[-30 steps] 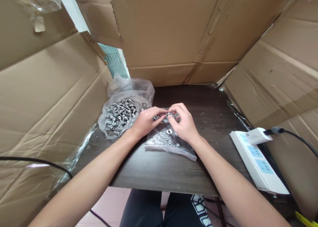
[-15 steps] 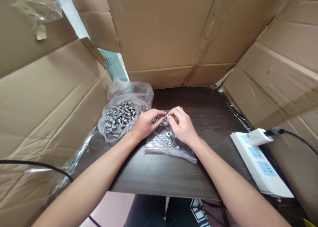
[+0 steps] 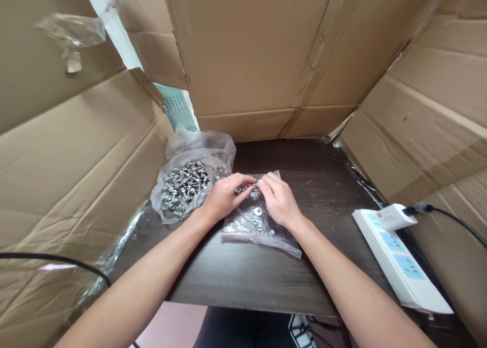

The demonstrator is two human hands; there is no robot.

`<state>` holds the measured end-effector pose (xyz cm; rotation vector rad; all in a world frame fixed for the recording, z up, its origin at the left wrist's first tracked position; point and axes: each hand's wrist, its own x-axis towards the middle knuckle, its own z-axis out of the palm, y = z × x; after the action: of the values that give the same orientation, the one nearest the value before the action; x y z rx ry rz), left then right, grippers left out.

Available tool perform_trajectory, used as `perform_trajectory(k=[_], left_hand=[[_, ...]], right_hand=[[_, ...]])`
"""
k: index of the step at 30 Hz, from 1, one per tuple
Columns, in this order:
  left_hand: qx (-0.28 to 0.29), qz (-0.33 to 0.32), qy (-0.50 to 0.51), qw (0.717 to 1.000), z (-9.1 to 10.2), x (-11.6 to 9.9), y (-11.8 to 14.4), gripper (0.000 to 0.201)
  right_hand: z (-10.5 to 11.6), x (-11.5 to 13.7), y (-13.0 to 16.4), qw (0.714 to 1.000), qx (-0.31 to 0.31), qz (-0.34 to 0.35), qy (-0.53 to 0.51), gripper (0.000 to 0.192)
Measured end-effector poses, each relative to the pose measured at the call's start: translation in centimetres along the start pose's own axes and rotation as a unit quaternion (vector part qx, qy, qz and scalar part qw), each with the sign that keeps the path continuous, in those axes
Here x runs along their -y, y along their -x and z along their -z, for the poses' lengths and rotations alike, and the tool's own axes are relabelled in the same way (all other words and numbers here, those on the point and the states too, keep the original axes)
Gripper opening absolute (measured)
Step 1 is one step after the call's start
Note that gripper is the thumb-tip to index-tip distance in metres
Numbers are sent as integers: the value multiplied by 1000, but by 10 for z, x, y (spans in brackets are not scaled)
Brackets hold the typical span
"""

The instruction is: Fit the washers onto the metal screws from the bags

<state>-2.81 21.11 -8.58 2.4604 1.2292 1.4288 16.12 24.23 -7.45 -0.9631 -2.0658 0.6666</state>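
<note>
Fingertips of left hand [image 3: 224, 198] and right hand [image 3: 279, 201] pinch one small silver screw [image 3: 247, 188] above flat clear bag of washers [image 3: 258, 226]; heaped screw bag [image 3: 186, 185] just left looks mostly unworked.

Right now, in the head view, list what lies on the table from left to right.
Open bag of screws → left hand → small metal part pinched between the fingertips → right hand → white power strip with a plugged-in charger.
</note>
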Motion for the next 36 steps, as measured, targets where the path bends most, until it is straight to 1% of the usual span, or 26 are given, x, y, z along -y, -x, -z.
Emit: perform_trajectory(k=[2, 3, 6, 8, 9, 11, 13, 14, 16, 18, 19, 21, 23, 24, 25, 27, 29, 30, 34, 36], left_hand=[[13, 5, -3, 1000, 1, 0, 0, 12], [20, 7, -4, 1000, 1, -1, 1, 12], [30, 5, 0, 1000, 1, -1, 1, 14], [26, 2, 1, 1000, 0, -1, 1, 14], [25, 1, 1, 1000, 0, -1, 1, 13], [24, 2, -4, 1000, -1, -1, 1, 12], [30, 5, -9, 999, 0, -1, 1, 12], [34, 7, -10, 999, 1, -1, 2, 12], [37, 11, -11, 999, 1, -1, 2, 12], [34, 19, -12, 999, 1, 0, 3, 12], [31, 22, -13, 999, 1, 0, 3, 12], [30, 24, -16, 999, 0, 1, 2, 13], [34, 20, -17, 999, 0, 1, 2, 13], [37, 18, -16, 999, 1, 1, 2, 14], [39, 18, -15, 999, 1, 1, 2, 14], [40, 23, -12, 999, 1, 1, 2, 13], [35, 27, -10, 999, 1, 1, 2, 13], [32, 28, -9, 999, 1, 2, 2, 12], [29, 17, 2, 999, -1, 2, 2, 12], [29, 13, 9, 999, -1, 2, 2, 12]], right_hand=[[-1, 0, 0, 1000, -3, 7, -2, 29], [-2, -1, 0, 1000, 3, 7, -4, 28], [-2, -2, 0, 999, 29, -19, -4, 42], [-1, -3, 0, 999, 27, -42, -1, 45], [1, -4, -1, 999, 21, -48, -2, 43], [3, -3, -1, 998, 16, -51, -13, 32], [4, -3, -2, 998, 32, -44, -27, 24], [4, -3, -2, 998, 42, -39, -31, 25], [3, -3, -2, 998, 54, -36, -26, 37], [2, -3, -1, 998, 44, -46, -13, 46], [2, -3, -1, 998, 35, -51, -9, 47], [3, -3, -1, 998, 26, -50, -14, 40], [4, -2, -2, 998, 36, -36, -31, 27], [4, -2, -2, 998, 45, -30, -37, 24], [4, -2, -2, 997, 54, -27, -39, 26], [4, -2, -2, 997, 62, -37, -28, 38], [3, -2, -1, 997, 53, -56, -8, 47], [3, -2, -1, 997, 47, -62, -2, 47], [3, -2, -2, 998, 47, -40, -15, 27], [3, -3, -2, 998, 56, -34, -13, 31]])
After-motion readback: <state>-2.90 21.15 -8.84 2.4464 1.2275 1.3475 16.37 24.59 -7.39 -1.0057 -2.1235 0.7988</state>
